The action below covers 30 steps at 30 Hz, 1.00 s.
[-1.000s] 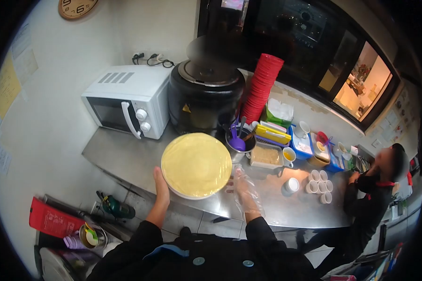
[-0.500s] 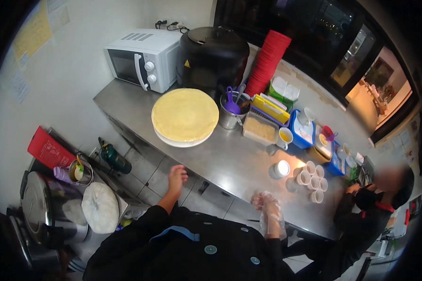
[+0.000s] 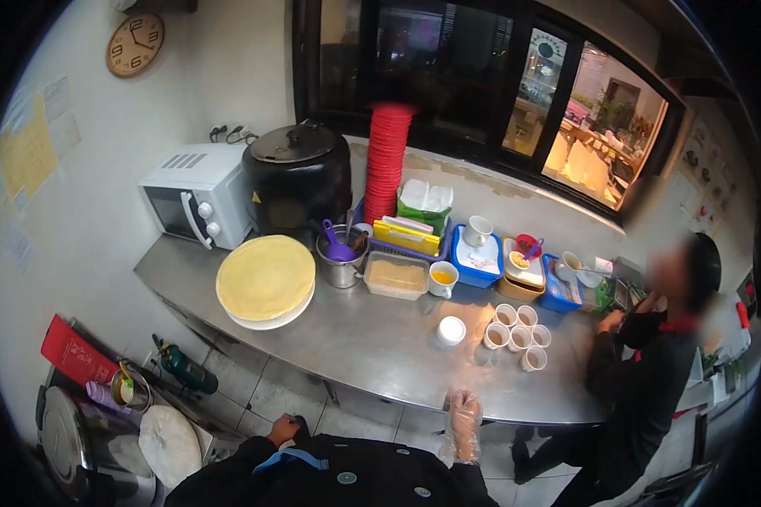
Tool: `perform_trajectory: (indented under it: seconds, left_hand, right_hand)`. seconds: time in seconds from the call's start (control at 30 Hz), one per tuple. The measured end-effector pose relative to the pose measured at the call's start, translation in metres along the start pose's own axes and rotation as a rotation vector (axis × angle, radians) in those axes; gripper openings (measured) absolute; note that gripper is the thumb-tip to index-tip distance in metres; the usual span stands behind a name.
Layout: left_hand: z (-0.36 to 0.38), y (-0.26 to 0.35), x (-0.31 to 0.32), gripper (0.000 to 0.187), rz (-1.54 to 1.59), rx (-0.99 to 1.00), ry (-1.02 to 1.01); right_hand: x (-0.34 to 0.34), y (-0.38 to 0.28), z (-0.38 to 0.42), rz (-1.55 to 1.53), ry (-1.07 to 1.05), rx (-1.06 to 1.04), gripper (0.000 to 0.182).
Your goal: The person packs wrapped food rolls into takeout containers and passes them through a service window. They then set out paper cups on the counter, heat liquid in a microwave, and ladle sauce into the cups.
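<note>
My right hand, in a clear plastic glove, is at the front edge of the steel counter. Its fingers are drawn together, and whatever may be inside them is hidden. Low beside my body is my bare left hand, against a dark shape; its fingers are too small and covered to read. On the counter, a white lidded tub stands closest to the gloved hand. Several small paper cups are grouped to its right. A stack of thin yellow round sheets rests on a white round base at the left.
Along the wall stand a microwave, a black cooker, a metal pot with a purple scoop, stacked red bowls, and a tub. A co-worker stands at the counter's right end. Pots and a white bag occupy the lower left.
My view has tilted up and turned right, showing the wall clock and more window. Both hands appear lower in the picture. My left hand is now nearer my body; the counter items look unmoved.
</note>
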<state>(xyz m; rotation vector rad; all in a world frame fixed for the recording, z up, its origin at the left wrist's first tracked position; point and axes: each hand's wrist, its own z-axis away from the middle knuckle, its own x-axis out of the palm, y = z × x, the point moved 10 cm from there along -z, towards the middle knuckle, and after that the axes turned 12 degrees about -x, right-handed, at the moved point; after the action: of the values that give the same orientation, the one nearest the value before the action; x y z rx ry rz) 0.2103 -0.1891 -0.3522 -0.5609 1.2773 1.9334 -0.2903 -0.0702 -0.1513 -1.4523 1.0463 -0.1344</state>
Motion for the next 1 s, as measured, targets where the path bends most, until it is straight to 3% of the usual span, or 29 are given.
perform_trajectory:
  seconds: [0.07,0.13,0.2,0.27,0.3,0.37,0.43,0.73,0.83,1.0]
  left_hand:
    - [-0.035,-0.038,-0.018,0.037,0.227,-0.172,0.219]
    - [-0.073,-0.055,-0.069,0.036,0.479,-0.245,0.595]
    - [-0.091,-0.062,-0.104,0.04,0.947,-0.512,0.667]
    - [-0.114,-0.036,-0.143,0.037,1.256,-0.374,0.832]
    - [-0.126,-0.019,-0.153,0.037,1.25,-0.363,0.822]
    - [-0.126,0.016,-0.176,0.037,0.966,-0.489,0.987]
    - [-0.121,0.038,-0.175,0.037,0.858,-0.606,1.034]
    - [-0.128,0.042,-0.175,0.04,0.755,-0.539,1.004]
    - [-0.129,0.039,-0.175,0.04,0.728,-0.52,0.987]
    - [-0.13,0.04,-0.178,0.042,0.691,-0.505,0.988]
  right_hand:
    - [-0.012,0.001,0.001,0.034,0.072,0.031,0.025]
    - [-0.024,0.011,0.001,0.128,0.133,0.015,0.025]
    - [-0.049,-0.011,0.002,0.338,0.259,-0.097,0.023]
    - [-0.067,-0.032,-0.001,0.52,0.37,-0.198,0.021]
    - [-0.07,-0.021,-0.008,0.453,0.332,-0.136,0.021]
    - [-0.074,-0.013,-0.013,0.391,0.32,-0.048,0.021]
    - [-0.075,-0.035,-0.018,0.451,0.336,-0.18,0.02]
    - [-0.058,-0.055,-0.022,0.705,0.438,-0.281,0.017]
    - [-0.051,-0.035,-0.026,0.777,0.349,-0.224,0.015]
    - [-0.053,-0.041,-0.028,0.712,0.362,-0.215,0.013]
